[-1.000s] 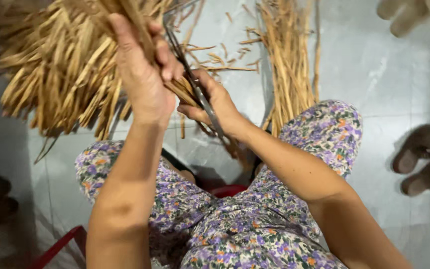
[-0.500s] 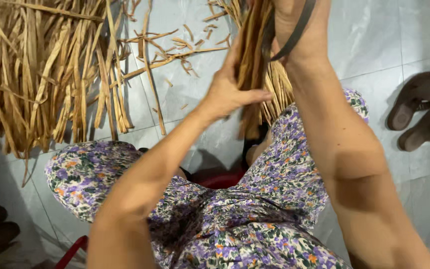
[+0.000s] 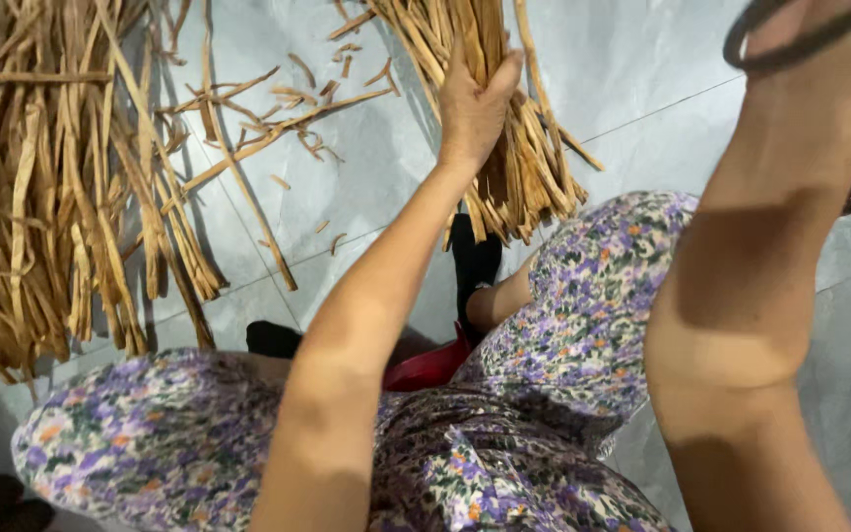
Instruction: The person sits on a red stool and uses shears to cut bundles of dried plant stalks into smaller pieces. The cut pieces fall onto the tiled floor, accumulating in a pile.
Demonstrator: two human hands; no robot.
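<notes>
Tan straw bundle point(image 3: 504, 128) under left hand point(image 3: 473, 99), above grey tiles point(image 3: 642, 79).

**Pale tiles beneath me**

The floor point(image 3: 642, 89) around me is laid with large, glossy, light grey tiles, with thin dark grout lines running slantwise across it. Soft light gives the surface a mild sheen, brightest at the far right, and dim shadows pool at the near left. Small tan scraps point(image 3: 332, 89) lie scattered on the far tiles. Beneath me shows a red stool point(image 3: 430, 366).
</notes>
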